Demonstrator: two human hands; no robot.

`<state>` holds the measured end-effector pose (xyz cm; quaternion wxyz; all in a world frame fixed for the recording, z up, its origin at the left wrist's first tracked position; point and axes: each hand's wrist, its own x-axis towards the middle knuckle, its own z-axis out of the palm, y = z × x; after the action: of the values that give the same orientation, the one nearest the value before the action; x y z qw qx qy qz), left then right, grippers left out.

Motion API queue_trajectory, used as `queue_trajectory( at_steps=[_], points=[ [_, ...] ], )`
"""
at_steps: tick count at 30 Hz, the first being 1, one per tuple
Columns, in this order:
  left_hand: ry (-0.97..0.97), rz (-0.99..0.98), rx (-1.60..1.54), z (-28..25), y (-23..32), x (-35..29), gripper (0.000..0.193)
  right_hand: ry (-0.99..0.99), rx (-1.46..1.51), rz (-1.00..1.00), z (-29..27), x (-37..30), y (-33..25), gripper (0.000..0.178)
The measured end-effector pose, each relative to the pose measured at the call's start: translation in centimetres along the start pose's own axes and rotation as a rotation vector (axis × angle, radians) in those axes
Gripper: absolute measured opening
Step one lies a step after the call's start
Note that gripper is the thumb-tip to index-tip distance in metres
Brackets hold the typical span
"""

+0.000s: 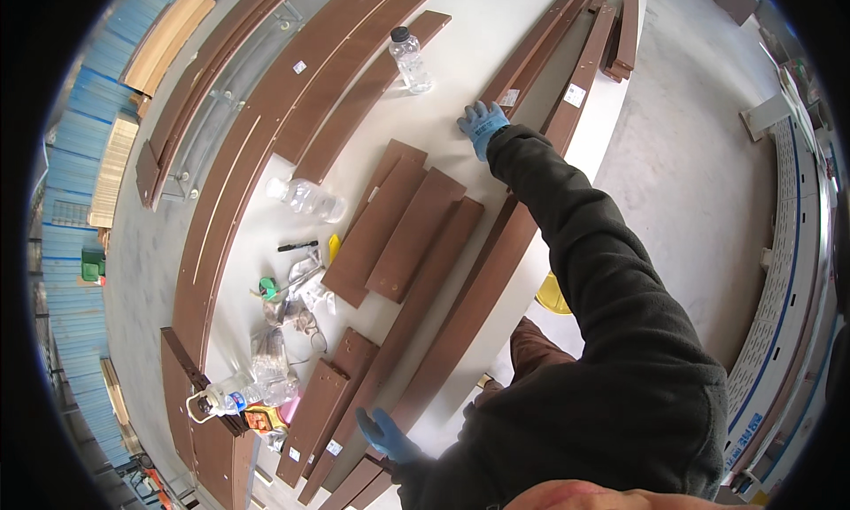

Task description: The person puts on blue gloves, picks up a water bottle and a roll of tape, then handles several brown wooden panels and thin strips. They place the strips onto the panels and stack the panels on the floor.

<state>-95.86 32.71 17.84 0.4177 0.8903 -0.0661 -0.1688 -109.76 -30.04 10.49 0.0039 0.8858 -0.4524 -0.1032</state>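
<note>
My right hand (482,127), in a blue glove, reaches far across the table with its fingers apart. It rests at the near end of a pair of long brown boards (531,54), touching or just beside it; its palm is hidden. My left hand (388,435), also gloved in blue, is open low in the view, beside a long brown rail (469,302) and a narrower brown board (403,333). Between my hands and the bottles lie short wide brown panels (416,235). Two shorter brown pieces (323,395) lie left of my left hand.
A clear bottle with a black cap (410,63) stands upright; another clear bottle (308,198) lies down. Left of the panels are a black marker (297,245) and eyeglasses (317,337). Long curved brown boards (239,156) line the far side. A yellow round object (553,295) shows below the table edge.
</note>
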Motion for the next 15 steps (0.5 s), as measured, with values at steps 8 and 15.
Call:
queue_trajectory(
  at_steps=[8,15],
  points=[
    [-0.040,-0.081,-0.020,5.3,3.0,0.9,0.064,0.449,0.916,1.165,1.6,6.5,3.3,0.086],
    [-0.063,-0.090,-0.184,7.8,1.0,2.7,0.060,0.148,1.226,1.238,6.7,8.4,9.5,0.069]
  ],
)
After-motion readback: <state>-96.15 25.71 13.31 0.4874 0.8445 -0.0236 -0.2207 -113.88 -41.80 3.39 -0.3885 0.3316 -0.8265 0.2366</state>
